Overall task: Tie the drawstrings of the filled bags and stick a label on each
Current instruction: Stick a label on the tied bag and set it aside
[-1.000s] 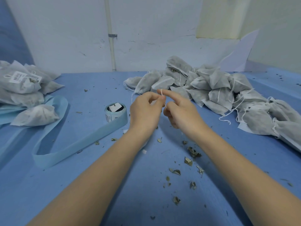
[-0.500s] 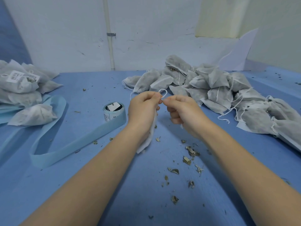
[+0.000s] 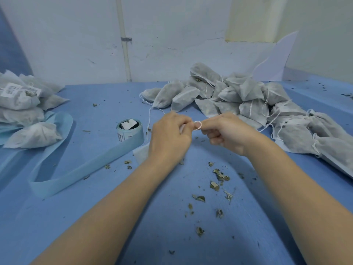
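Both hands pinching a drawstring loop

The left hand (image 3: 170, 134) and right hand (image 3: 227, 132) are gripping the white drawstring (image 3: 197, 124) between them, its loop showing; the bag (image 3: 141, 153) is hanging beneath the left palm (mostly hidden), beside the label roll (image 3: 129, 131).

The left hand (image 3: 169, 134) and right hand (image 3: 227, 133) now sit lower and slightly apart, fingertips facing. The drawstring (image 3: 197, 125), a straight strand a second ago, forms a small loop between them. The bag (image 3: 141, 154) now shows at the left wrist's 9 o'clock.
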A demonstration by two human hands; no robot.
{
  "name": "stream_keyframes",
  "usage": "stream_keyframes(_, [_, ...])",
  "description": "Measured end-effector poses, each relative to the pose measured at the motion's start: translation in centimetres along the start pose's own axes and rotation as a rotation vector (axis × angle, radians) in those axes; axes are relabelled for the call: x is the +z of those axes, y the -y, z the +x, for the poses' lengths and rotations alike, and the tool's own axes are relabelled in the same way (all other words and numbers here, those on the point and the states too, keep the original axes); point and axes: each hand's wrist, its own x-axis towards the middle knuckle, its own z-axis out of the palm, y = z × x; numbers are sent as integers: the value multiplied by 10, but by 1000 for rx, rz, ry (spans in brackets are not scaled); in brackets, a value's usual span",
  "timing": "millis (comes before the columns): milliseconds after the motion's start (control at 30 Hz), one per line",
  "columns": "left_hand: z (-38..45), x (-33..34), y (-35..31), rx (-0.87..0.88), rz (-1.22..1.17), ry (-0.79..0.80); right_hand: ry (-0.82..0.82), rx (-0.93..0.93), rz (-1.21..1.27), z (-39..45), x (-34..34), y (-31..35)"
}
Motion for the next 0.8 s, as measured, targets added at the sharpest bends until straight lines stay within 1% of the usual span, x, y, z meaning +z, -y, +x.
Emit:
stream_keyframes(100, [-3, 2, 4, 75, 127, -69, 4, 44, 186, 2, 1, 1])
stream_keyframes(133, [-4, 3, 5, 78, 140, -90, -1, 31, 197, 3, 2, 0])
stream_keyframes(200, [-5, 4, 5, 61, 128, -124, -46, -17, 133, 4, 5, 0])
stream_keyframes(300, [-4, 7, 2, -51, 33, -136, -130, -35, 92, 5, 9, -2])
stream_keyframes(400, [-2, 6, -3, -229, -123, -130, -140, -33, 127, 5, 14, -1])
stream_keyframes(533, [3, 2, -6, -462, -363, -93, -60, 2, 320, 3, 19, 1])
stream_keyframes(667, [6, 3, -5, -602, -569, -71, 45, 82, 499, 3, 23, 1])
stream_keyframes(733, [6, 5, -3, -615, -626, -50, 90, 124, 608, 2, 26, 1])
stream_keyframes(800, [5, 7, -2, -542, -596, -60, 109, 156, 705, 3, 29, 0])
